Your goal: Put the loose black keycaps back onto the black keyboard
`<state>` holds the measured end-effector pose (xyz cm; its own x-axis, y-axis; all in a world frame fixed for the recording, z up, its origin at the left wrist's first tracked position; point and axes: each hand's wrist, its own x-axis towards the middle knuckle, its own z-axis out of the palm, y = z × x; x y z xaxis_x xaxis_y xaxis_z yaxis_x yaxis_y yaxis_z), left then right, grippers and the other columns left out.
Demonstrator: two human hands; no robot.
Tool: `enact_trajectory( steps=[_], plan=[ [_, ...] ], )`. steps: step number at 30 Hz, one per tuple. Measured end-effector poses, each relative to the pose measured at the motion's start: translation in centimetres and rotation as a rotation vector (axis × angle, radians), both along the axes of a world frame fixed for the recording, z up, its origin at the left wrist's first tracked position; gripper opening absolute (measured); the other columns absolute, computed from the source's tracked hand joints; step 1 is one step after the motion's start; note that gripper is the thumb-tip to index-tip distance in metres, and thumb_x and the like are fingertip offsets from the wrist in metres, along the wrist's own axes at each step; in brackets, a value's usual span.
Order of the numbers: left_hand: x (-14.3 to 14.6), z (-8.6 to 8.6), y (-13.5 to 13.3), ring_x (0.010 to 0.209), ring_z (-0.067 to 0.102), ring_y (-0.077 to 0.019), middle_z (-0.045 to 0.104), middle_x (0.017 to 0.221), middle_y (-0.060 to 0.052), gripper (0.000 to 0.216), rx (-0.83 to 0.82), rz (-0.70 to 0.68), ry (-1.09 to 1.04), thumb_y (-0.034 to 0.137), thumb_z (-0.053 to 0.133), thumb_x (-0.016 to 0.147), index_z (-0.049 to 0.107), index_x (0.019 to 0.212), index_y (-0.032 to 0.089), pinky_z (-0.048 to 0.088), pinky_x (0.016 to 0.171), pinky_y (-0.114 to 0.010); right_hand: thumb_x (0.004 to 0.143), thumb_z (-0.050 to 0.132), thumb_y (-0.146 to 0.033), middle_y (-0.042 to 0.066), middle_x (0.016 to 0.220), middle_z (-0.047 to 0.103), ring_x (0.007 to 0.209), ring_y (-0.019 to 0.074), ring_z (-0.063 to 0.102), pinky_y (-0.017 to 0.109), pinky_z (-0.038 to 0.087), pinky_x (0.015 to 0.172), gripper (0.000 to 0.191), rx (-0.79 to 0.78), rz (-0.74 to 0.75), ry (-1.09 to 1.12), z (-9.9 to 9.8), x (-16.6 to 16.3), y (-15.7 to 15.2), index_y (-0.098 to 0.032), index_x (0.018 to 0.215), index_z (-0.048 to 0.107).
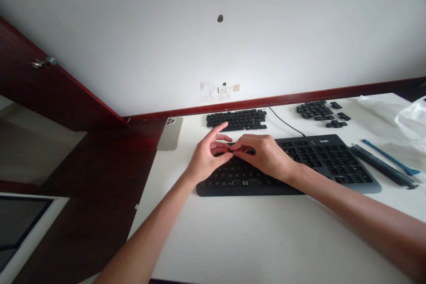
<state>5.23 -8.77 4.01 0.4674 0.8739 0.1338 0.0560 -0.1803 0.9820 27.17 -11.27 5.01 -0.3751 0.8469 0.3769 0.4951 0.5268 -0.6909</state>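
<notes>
A black keyboard (pixel 329 159) lies on the white table (pixel 253 239). Both my hands hover over its left half and meet fingertip to fingertip. My left hand (pixel 208 155) has its index finger raised while its thumb and other fingers pinch toward the right hand. My right hand (pixel 262 153) is curled, its fingers pinching something small and dark at the meeting point, probably a keycap. Loose black keycaps lie in a laid-out block (pixel 237 119) behind the keyboard, and a second cluster of keycaps (pixel 319 112) sits at the back right.
A phone (pixel 169 133) lies face down at the table's left edge. A long dark tool (pixel 382 166) and a blue stick (pixel 391 157) lie right of the keyboard, beside clear plastic bags (pixel 411 124). A dark red cabinet (pixel 49 93) stands to the left. The keyboard's cable (pixel 284 124) runs back.
</notes>
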Motion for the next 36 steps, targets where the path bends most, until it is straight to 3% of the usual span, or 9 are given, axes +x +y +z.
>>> enact_trajectory(
  steps=[9,14,18,24,31,33,36],
  plan=[
    [0.4,0.1,-0.1,0.097,0.073,-0.0162,0.072,0.102,-0.004,0.055,-0.253,0.033,-0.148,0.018,0.086,0.079,0.07,0.131,0.023,0.061,0.095,-0.033,0.091,0.077,-0.034,0.002,0.09,0.078,0.077,0.0185,0.075,0.031,0.064,0.072,0.013,-0.084,-0.044,0.085,0.5,-0.4,-0.5,-0.022,0.092,0.072],
    [0.3,0.3,-0.2,0.106,0.073,-0.0187,0.075,0.107,-0.005,0.04,-0.395,-0.005,-0.267,0.03,0.083,0.086,0.074,0.124,0.021,0.059,0.1,-0.037,0.093,0.073,-0.03,0.002,0.098,0.08,0.086,0.02,0.077,0.033,0.065,0.081,0.01,-0.018,-0.038,0.066,1.5,-0.3,-0.7,-0.024,0.101,0.074],
    [-0.2,0.5,0.1,0.112,0.072,-0.0212,0.077,0.115,-0.007,0.041,-0.495,-0.101,-0.292,0.032,0.084,0.086,0.075,0.126,0.023,0.059,0.104,-0.04,0.092,0.071,-0.023,0.001,0.106,0.08,0.1,0.0219,0.077,0.035,0.063,0.092,0.015,0.072,-0.017,0.059,1.9,-0.4,-0.9,-0.025,0.106,0.074],
    [-0.5,0.6,0.3,0.107,0.073,-0.0171,0.075,0.126,-0.006,0.044,-0.615,-0.129,-0.352,0.026,0.086,0.083,0.077,0.126,0.026,0.058,0.104,-0.034,0.094,0.069,-0.02,0.001,0.111,0.08,0.101,0.0218,0.077,0.035,0.063,0.091,0.02,0.06,-0.038,0.083,1.8,-0.6,-1.4,-0.025,0.113,0.072],
    [-0.3,0.3,0.2,0.102,0.072,-0.0152,0.077,0.111,-0.005,0.038,-0.674,-0.114,-0.401,0.025,0.087,0.083,0.079,0.12,0.023,0.055,0.104,-0.032,0.089,0.075,-0.016,0.003,0.101,0.077,0.092,0.0211,0.071,0.034,0.059,0.08,0.02,0.179,-0.093,-0.01,2.3,-0.6,-1.3,-0.024,0.106,0.075],
    [-0.3,0.4,0.2,0.107,0.071,-0.0167,0.077,0.111,-0.005,0.038,-0.656,-0.124,-0.386,0.026,0.087,0.083,0.079,0.12,0.022,0.055,0.103,-0.031,0.088,0.076,-0.018,0.003,0.097,0.075,0.085,0.0197,0.07,0.032,0.059,0.075,0.017,0.147,-0.088,0.027,2.4,-0.6,-1.3,-0.023,0.104,0.075],
    [-0.4,0.6,0.2,0.11,0.071,-0.0171,0.076,0.11,-0.005,0.038,-0.65,-0.136,-0.375,0.026,0.087,0.083,0.079,0.119,0.021,0.055,0.102,-0.029,0.088,0.077,-0.022,0.003,0.098,0.077,0.088,0.0197,0.072,0.033,0.061,0.079,0.019,0.046,-0.051,0.099,2.3,-0.5,-1.1,-0.023,0.107,0.076]
  ],
)
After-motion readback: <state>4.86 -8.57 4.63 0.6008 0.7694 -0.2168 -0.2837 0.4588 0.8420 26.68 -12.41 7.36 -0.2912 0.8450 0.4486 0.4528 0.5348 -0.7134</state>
